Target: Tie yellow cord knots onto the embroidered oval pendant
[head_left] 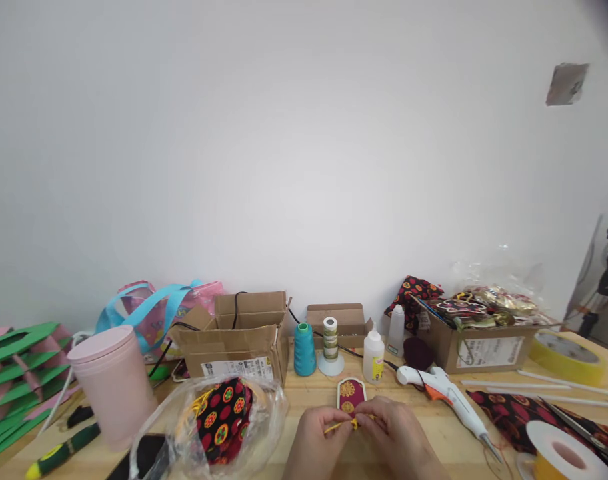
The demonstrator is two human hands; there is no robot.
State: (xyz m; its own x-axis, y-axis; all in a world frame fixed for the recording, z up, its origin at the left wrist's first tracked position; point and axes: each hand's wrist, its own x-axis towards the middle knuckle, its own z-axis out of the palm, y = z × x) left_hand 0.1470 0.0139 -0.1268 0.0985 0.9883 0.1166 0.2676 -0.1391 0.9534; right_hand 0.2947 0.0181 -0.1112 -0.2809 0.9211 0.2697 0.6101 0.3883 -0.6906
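Note:
My left hand [320, 440] and my right hand [398, 437] meet low at the middle of the table, thumbs and fingers pinched. Between them they hold a yellow cord [355, 424], which has a small knot or loop at its centre. Just beyond my fingertips is a dark red patterned piece [351, 393] with gold motifs and a pale border. My fingers hide its lower end, so I cannot tell whether the cord is fixed to it.
Left of my hands lies a clear plastic bag [269, 427] with patterned fabric inside. A white glue gun [449, 393] is on the right, near scissors [579, 427] and a tape roll [559, 450]. Behind stand a glue bottle [373, 360], a teal thread cone [305, 350] and cardboard boxes [279, 353].

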